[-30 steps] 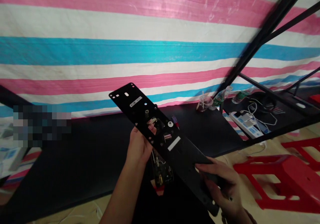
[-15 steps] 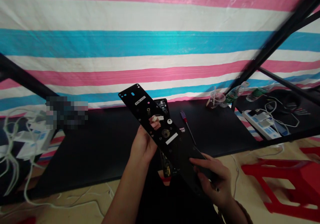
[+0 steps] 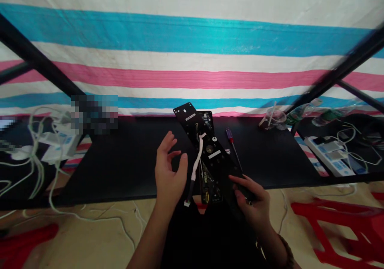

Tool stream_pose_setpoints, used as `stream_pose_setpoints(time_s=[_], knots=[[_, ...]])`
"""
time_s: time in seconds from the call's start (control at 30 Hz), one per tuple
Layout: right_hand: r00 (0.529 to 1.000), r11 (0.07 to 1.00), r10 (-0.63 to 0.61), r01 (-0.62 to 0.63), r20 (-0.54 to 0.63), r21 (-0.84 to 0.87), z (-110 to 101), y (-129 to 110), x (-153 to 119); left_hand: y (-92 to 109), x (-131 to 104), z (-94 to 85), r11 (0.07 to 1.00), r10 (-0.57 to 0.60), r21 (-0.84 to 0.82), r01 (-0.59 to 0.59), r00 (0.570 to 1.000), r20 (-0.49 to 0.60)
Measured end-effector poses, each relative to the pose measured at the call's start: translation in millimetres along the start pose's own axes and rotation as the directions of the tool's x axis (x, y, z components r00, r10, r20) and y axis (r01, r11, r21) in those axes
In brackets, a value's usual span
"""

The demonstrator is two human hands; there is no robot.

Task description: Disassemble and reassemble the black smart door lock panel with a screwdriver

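A long black panel (image 3: 192, 121) with holes, white labels and round fittings lies at a slant in front of me. My right hand (image 3: 252, 199) grips its near right end between thumb and fingers. From the panel's middle hangs a white-wrapped cable (image 3: 197, 163) that ends in a small white connector (image 3: 187, 203). Left of the cable, my left hand (image 3: 171, 169) is raised with fingers apart, holding nothing. Behind and partly under the panel is an opened black device (image 3: 207, 185) with circuit boards and a brass-coloured part. To its right lies a screwdriver (image 3: 230, 137) with a purple-and-red handle.
The black table (image 3: 126, 161) stands against a striped plastic sheet (image 3: 192, 41). A clear cup (image 3: 273, 119) and plastic bottle (image 3: 304, 111) stand at the back right. Power strips (image 3: 330, 157) and white cables (image 3: 36, 161) lie at the sides; a red stool (image 3: 345, 221) stands at right.
My left hand has let go of the panel and cable and moved away left, opening. The white-wrapped cable now hangs down. The panel's far end has lowered; my right hand still holds it.
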State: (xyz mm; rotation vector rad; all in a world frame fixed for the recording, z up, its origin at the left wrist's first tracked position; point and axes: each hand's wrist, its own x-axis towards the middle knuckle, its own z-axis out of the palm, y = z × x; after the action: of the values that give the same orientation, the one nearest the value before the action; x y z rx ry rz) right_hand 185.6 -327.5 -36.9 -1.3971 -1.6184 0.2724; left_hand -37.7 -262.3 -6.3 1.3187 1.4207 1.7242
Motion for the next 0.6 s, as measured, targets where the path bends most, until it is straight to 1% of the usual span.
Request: stream_pose_setpoints(time_s=[0.03,0.07,0.1,0.13,0.17,0.2,0.23,0.27,0.3,0.4,0.43,0.47,0.53,0.57,0.6], knots=[[1.000,1.000,-0.010,0.010,0.001,-0.009,3.3,1.2,-0.9,0.3,-0.9,-0.1,0.996,0.058,0.067,-0.061,0.997,0.043],[1.000,0.999,-0.027,0.027,-0.001,-0.019,6.8,1.9,-1.9,0.1,-1.7,0.9,0.993,0.060,0.092,-0.068,0.995,0.083],[0.999,0.998,-0.049,0.048,-0.004,-0.029,10.5,2.3,-3.1,-0.7,-2.8,2.8,0.996,0.010,0.082,-0.019,0.994,0.111],[0.997,0.997,-0.074,0.073,-0.011,-0.037,14.4,2.4,-4.6,-2.2,-4.3,5.4,0.996,-0.080,0.049,0.074,0.987,0.137],[0.995,0.995,-0.097,0.096,-0.022,-0.041,18.6,2.5,-6.4,-4.4,-6.4,8.2,0.982,-0.186,0.012,0.187,0.967,0.173],[0.993,0.993,-0.115,0.114,-0.035,-0.042,23.1,2.8,-8.8,-7.0,-9.0,11.0,0.958,-0.278,-0.010,0.287,0.934,0.223],[0.991,0.991,-0.128,0.126,-0.046,-0.037,27.8,3.4,-11.6,-9.8,-12.3,13.4,0.933,-0.344,-0.002,0.359,0.897,0.279],[0.989,0.990,-0.137,0.136,-0.057,-0.030,32.6,4.6,-15.0,-12.4,-16.0,15.0,0.921,-0.377,0.033,0.388,0.867,0.327],[0.987,0.989,-0.144,0.143,-0.069,-0.025,37.7,6.5,-18.6,-14.7,-19.9,15.8,0.920,-0.387,0.080,0.384,0.853,0.351],[0.980,0.987,-0.161,0.158,-0.112,-0.039,53.4,16.9,-30.2,-18.8,-31.4,13.0,0.912,-0.409,0.192,0.362,0.841,0.355],[0.978,0.986,-0.162,0.157,-0.130,-0.049,58.8,21.8,-33.4,-19.6,-34.8,11.2,0.906,-0.421,0.214,0.365,0.826,0.374],[0.975,0.986,-0.163,0.157,-0.148,-0.054,64.1,27.0,-36.2,-20.4,-37.8,9.5,0.900,-0.435,0.228,0.372,0.805,0.403],[0.971,0.987,-0.161,0.156,-0.174,-0.043,74.3,37.3,-39.8,-22.3,-43.6,7.6,0.883,-0.470,0.237,0.406,0.750,0.465],[0.970,0.987,-0.161,0.158,-0.183,-0.030,78.9,41.6,-40.9,-23.5,-46.5,7.7,0.872,-0.488,0.234,0.430,0.727,0.483],[0.968,0.987,-0.162,0.161,-0.189,-0.020,83.1,45.1,-41.7,-24.8,-49.7,8.7,0.863,-0.502,0.227,0.451,0.713,0.489]])
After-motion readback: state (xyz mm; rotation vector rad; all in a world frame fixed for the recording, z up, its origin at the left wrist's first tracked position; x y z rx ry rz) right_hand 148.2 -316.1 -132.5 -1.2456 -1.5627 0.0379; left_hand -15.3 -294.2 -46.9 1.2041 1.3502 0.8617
